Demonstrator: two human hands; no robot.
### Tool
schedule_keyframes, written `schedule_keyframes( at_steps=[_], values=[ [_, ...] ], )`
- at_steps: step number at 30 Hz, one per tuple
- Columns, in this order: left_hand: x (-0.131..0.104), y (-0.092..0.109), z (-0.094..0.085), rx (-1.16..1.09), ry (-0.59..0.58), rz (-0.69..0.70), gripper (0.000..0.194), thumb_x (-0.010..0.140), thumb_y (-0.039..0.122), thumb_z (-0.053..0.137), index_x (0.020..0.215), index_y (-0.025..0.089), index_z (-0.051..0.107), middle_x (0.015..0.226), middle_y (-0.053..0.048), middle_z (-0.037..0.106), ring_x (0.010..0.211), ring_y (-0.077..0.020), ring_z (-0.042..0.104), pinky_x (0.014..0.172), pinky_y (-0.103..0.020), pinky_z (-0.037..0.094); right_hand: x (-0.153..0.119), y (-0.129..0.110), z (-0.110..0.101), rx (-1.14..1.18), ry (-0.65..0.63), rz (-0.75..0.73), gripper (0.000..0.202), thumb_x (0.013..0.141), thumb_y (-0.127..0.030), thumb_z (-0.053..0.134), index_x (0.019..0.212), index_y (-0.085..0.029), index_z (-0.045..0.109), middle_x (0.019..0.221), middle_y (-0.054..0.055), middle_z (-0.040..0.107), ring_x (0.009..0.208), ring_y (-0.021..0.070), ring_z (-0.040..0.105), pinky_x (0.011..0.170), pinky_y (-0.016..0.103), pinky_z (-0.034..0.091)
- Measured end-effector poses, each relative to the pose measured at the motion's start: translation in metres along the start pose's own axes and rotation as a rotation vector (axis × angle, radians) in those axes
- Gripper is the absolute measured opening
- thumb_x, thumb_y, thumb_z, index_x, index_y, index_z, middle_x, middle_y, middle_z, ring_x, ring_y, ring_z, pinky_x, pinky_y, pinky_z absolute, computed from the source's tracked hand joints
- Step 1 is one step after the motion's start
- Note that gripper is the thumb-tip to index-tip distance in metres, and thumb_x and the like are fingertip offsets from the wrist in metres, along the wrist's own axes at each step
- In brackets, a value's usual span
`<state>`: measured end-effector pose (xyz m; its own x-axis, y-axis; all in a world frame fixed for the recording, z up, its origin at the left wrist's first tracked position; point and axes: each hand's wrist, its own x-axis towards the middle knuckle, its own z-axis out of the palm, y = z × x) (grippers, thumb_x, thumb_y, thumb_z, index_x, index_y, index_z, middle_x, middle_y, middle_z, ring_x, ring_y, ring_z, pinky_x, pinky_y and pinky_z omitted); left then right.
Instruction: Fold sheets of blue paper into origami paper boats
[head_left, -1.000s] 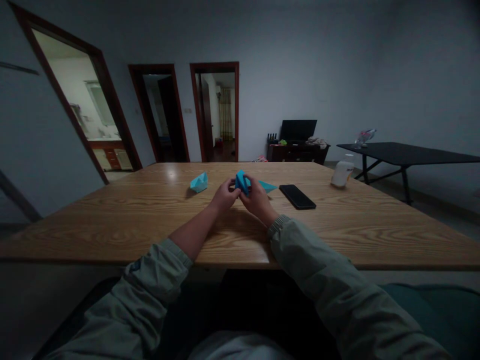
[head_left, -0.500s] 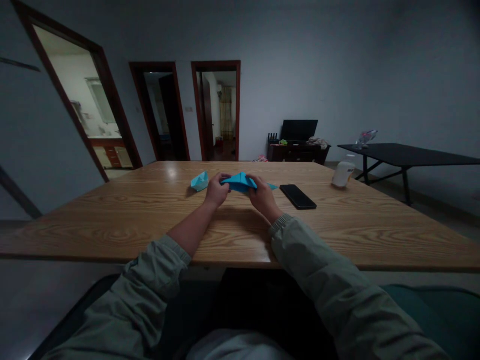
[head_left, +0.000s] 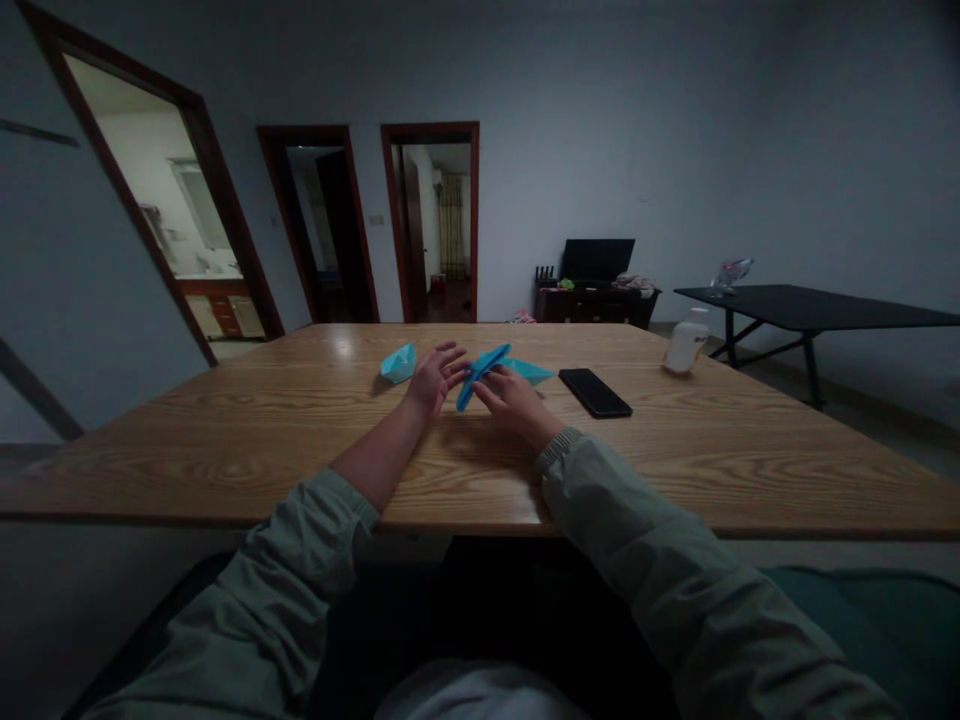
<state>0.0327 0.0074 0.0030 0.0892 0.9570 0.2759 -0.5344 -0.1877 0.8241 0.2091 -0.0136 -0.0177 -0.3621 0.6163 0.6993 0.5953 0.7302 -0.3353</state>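
— What is on the big wooden table?

— A black phone lies flat on it. A white bottle stands near the far right corner. A small light blue paper boat sits on the left part of the table.

— What is behind the table?

— 3 open doorways with dark red frames. The left doorway shows a bright room with a cabinet. The other 2, and, stand side by side.

— And on the right?

— A black table with something small on it. Next to it, by the wall, a low cabinet holds a dark screen.
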Motion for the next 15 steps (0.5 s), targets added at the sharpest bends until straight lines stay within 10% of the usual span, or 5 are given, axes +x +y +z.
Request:
schedule_keyframes(
  at_steps=[6, 15],
  values=[
    [0.005, -0.014, 0.000, 0.263, -0.116, 0.112, 0.036, 0.062, 0.024, 0.079, 0.094, 0.011, 0.069, 0.096, -0.010, 0.073, 0.094, -0.0225, 0.067, 0.095, -0.043, 0.049, 0.001, -0.001, 0.004, 0.310, 0.119, 0.160, 0.036, 0.093, -0.041, 0.058, 0.120, -0.017, 0.060, 0.108, 0.008, 0.066, 0.084, 0.0204, 0.065, 0.074, 0.032, 0.054],
    [0.004, -0.020, -0.002, 0.360, -0.209, 0.118, 0.060, 0.063, 0.043, 0.084, 0.111, 0.013, 0.065, 0.114, -0.015, 0.068, 0.105, -0.0273, 0.065, 0.094, -0.044, 0.050, 0.006, 0.006, 0.008, 0.604, 0.151, 0.211, 0.045, 0.082, -0.040, 0.066, 0.120, -0.018, 0.057, 0.122, 0.012, 0.062, 0.088, 0.0220, 0.066, 0.079, 0.035, 0.055]
  ],
)
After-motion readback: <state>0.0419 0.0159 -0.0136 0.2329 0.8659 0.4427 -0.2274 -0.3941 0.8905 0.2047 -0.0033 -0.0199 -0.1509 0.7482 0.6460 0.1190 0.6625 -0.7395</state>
